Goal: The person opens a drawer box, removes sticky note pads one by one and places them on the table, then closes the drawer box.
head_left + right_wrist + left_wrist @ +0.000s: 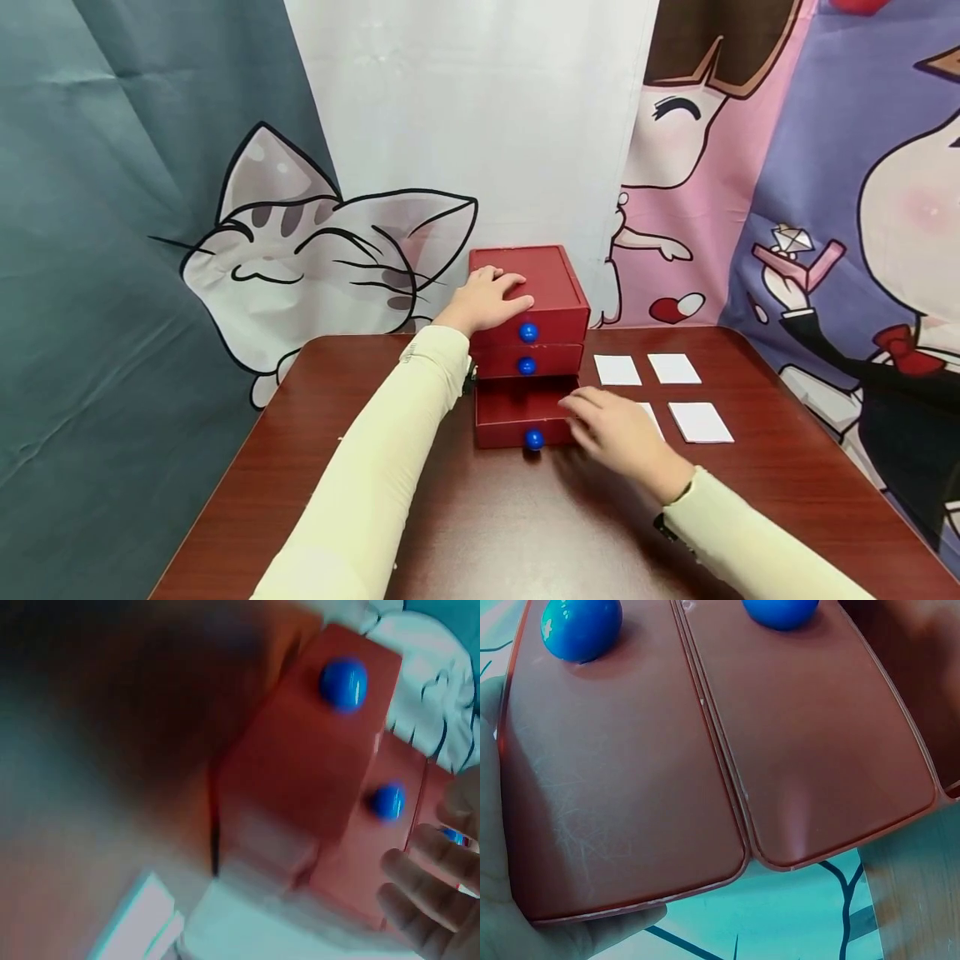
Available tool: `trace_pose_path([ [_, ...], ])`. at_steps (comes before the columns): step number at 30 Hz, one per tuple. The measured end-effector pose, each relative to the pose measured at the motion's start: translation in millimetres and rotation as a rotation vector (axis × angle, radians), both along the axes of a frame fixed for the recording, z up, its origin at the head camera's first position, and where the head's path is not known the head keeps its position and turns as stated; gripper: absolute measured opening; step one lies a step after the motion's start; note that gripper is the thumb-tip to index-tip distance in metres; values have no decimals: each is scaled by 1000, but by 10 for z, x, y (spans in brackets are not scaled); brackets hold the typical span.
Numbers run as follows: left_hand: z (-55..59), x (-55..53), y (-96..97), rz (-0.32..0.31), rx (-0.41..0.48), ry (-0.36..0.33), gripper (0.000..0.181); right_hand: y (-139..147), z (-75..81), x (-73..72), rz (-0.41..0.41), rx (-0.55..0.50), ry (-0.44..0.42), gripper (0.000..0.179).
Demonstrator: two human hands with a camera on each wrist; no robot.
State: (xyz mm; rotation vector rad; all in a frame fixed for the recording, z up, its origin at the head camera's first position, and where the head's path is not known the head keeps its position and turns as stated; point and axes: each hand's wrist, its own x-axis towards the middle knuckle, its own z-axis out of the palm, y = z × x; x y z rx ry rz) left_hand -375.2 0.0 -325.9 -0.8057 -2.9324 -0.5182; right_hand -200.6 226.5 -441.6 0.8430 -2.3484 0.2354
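A red drawer cabinet (547, 275) with three stacked drawers stands near the back of the table. Its bottom drawer (502, 435) is pulled out, and no object shows in the visible part of its inside. Each drawer front has a blue knob (534, 440). My left hand (486, 302) rests on the cabinet's top left, fingers spread over the corner; the left wrist view shows the upper two fronts (622, 780) beside it. My right hand (622, 433) hovers at the open drawer's right side, fingers loosely bent, with nothing visible in it. The right wrist view is blurred.
Flat white squares lie to the cabinet's right: two at the back (618, 370), one at the front right (702, 422), and one partly hidden square (651, 417) behind my right hand. A cartoon-printed cloth (480, 100) hangs behind the brown table (480, 533).
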Motion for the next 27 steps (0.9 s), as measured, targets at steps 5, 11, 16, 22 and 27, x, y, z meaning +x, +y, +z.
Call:
trace_pose_path([
  [5,-11,-10,-15,3,-3,9,61,-334,-198,56,130,63,57,28],
  [11,-28,0,-10,4,-11,-7,62,-526,-373,83,122,130,-10,32],
  [16,-37,4,-11,10,-9,-10,62,-563,-411,54,85,176,-59,30],
  [22,-15,12,-1,8,-4,-4,62,-565,-417,-3,72,196,-50,20],
  [27,8,19,5,5,-2,-1,62,-566,-384,-44,82,191,-79,16],
])
